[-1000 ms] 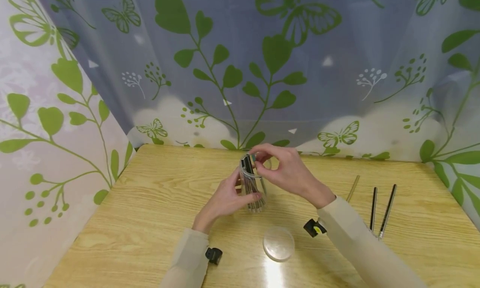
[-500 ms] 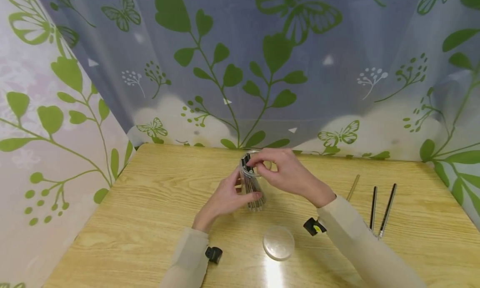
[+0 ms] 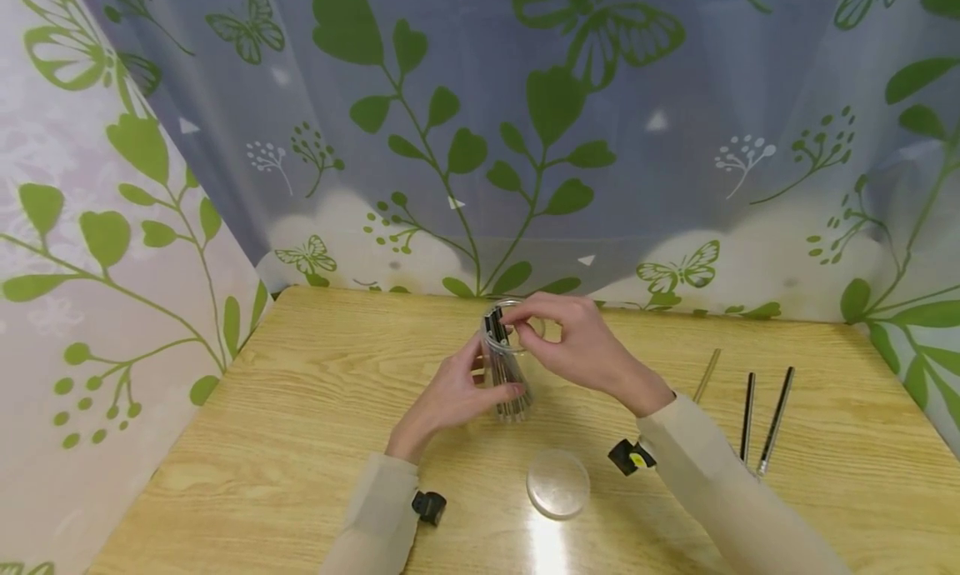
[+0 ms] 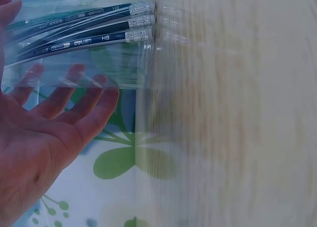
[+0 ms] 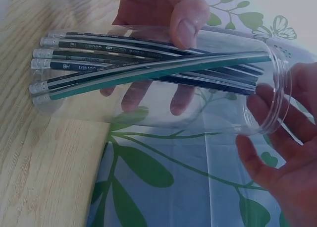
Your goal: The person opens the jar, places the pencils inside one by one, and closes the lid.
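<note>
Teal slender pencil (image 5: pixel 148 75), pinched a second ago, now lies apparently stowed inside the clear cylindrical jar (image 5: pixel 223 114) at mid-frame. Left hand (image 3: pixel 461 389) grips it; right hand (image 3: pixel 585 337) is at its mouth, fingers relaxed.

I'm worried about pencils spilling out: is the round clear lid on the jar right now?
No, in the head view the round clear lid lies on the table, apart from the jar.

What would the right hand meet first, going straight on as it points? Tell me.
The right hand would probably meet the pencils in the clear jar, at their upper ends; depth is unclear, so the rim might come first.
</note>
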Demonstrator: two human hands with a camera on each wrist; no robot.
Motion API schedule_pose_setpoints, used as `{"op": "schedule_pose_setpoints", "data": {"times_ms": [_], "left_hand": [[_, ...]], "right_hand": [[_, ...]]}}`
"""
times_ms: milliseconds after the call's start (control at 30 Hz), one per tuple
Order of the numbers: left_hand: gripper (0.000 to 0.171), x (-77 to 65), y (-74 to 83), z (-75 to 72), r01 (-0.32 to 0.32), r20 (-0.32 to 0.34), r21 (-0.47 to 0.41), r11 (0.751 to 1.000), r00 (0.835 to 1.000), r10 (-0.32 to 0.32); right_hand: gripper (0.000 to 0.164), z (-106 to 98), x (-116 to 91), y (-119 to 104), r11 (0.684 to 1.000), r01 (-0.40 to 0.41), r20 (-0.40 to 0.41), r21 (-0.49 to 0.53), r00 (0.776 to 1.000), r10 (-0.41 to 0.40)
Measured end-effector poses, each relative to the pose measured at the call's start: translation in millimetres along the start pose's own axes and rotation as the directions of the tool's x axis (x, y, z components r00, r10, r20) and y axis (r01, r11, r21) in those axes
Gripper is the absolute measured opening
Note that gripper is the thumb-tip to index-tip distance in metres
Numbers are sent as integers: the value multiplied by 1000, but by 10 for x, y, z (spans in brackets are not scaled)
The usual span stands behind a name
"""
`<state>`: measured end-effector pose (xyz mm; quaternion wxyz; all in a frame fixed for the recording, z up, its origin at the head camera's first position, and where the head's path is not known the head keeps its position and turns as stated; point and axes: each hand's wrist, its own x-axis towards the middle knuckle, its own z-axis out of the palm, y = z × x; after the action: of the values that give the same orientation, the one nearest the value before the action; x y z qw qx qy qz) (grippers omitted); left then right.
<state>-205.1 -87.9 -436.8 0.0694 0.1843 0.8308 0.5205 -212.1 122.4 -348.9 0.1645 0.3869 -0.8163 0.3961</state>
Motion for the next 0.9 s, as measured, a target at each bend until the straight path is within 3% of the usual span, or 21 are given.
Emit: {"op": "schedule_pose_setpoints", "data": {"times_ms": [233,533,733,900], "left_hand": [[79,10,-3,-2,-1,-11,-3,1000,1000,1],[77,8,-12,7,-9,-20,-8,1000,1000,9],[77,7,-17,8,-4,-22,-10,1000,1000,4],[76,18,-7,11,-20,-24,-3,1000,1000,20]], "right_hand": [[22,-84,-73,33,1000,25,-103,9,994,-24],[25,-220,-299,149,1000,-25,-154,5,988,26],[25,-308,-509,238,994,-109,-169,-22,980,104],[25,-385,-653,314,975,-212,-198,-58,960,197]]}}
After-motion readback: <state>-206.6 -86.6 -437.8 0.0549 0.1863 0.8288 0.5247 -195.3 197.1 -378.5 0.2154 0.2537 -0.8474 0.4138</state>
